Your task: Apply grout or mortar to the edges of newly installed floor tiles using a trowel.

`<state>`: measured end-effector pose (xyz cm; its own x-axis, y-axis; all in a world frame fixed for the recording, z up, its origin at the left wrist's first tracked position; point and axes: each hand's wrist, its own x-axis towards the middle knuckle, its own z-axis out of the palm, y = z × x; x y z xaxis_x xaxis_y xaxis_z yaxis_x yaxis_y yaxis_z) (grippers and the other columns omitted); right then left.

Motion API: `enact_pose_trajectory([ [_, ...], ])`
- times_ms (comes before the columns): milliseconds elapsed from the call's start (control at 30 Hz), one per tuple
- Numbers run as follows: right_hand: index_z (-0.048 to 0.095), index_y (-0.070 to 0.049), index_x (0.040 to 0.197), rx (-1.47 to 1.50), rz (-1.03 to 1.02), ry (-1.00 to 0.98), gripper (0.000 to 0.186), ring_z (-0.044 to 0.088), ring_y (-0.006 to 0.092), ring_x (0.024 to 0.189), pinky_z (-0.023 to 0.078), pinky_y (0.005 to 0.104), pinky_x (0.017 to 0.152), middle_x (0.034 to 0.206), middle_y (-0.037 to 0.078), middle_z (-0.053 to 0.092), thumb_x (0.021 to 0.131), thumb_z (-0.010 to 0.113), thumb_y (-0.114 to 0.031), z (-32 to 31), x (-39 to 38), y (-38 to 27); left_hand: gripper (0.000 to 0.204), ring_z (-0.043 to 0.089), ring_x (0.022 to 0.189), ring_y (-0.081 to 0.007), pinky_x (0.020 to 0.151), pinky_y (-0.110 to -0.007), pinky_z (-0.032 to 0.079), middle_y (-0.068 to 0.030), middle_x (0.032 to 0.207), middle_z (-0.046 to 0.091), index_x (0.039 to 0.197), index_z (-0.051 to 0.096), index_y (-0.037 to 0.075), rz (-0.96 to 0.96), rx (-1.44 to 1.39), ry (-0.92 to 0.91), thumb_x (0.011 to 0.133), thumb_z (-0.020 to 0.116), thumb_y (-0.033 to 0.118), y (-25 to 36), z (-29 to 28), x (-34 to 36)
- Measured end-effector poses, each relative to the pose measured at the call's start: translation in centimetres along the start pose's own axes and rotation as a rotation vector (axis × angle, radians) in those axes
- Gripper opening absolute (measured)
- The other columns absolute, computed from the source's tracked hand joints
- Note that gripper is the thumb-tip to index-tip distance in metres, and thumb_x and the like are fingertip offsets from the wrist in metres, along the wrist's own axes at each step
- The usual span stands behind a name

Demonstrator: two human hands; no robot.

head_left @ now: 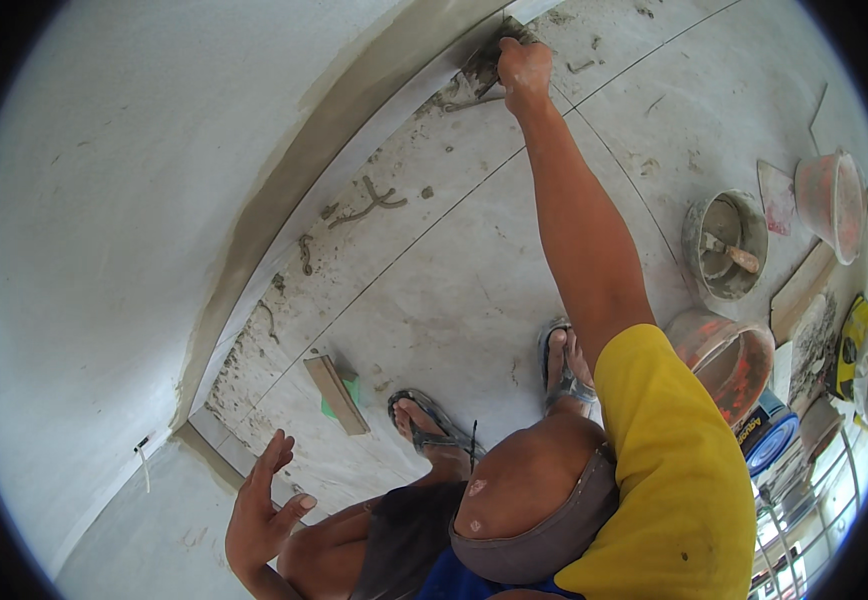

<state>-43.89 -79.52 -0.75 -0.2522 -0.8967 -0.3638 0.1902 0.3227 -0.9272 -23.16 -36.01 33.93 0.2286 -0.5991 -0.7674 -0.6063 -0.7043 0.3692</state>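
Observation:
At the far end of the wall's foot, my right hand (525, 72) is closed on a flat, dark, mortar-smeared trowel (486, 66); its handle is mostly hidden by the fingers. The blade lies against the white skirting strip (359, 152). Above that strip a band of damp grey mortar (272, 205) runs along the white wall (144, 170). My left hand (257, 515) is raised near my left knee, fingers stretched and thumb apart, holding nothing. Mortar scraps (366, 203) are scattered over the floor tiles beside the wall.
A wooden strip (336, 395) with something green under it lies left of my feet. At right stand a mortar-coated bowl (696, 245) holding a wooden-handled scraper (739, 257), a stained bucket (689, 335), another bucket (816, 195), a blue tub (772, 440) and a yellow bag (854, 345).

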Motion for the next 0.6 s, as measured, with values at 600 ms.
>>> enact_pose_trajectory([
  [600, 0.058, 0.012, 0.073, -0.065, -0.113, -0.001, 0.026, 0.046, 0.0160, 0.056, 0.035, 0.0360, 0.050, 0.064, 0.008, 0.052, 0.082, 0.064, -0.012, -0.5, 0.6, -0.9, 0.094, 0.052, 0.123, -0.0357, 0.104, -0.043, 0.037, -0.0232, 0.136, 0.051, 0.150, 0.026, 0.005, -0.019, -0.025, -0.033, 0.074, 0.076, 0.030, 0.1, 0.0, 0.3],
])
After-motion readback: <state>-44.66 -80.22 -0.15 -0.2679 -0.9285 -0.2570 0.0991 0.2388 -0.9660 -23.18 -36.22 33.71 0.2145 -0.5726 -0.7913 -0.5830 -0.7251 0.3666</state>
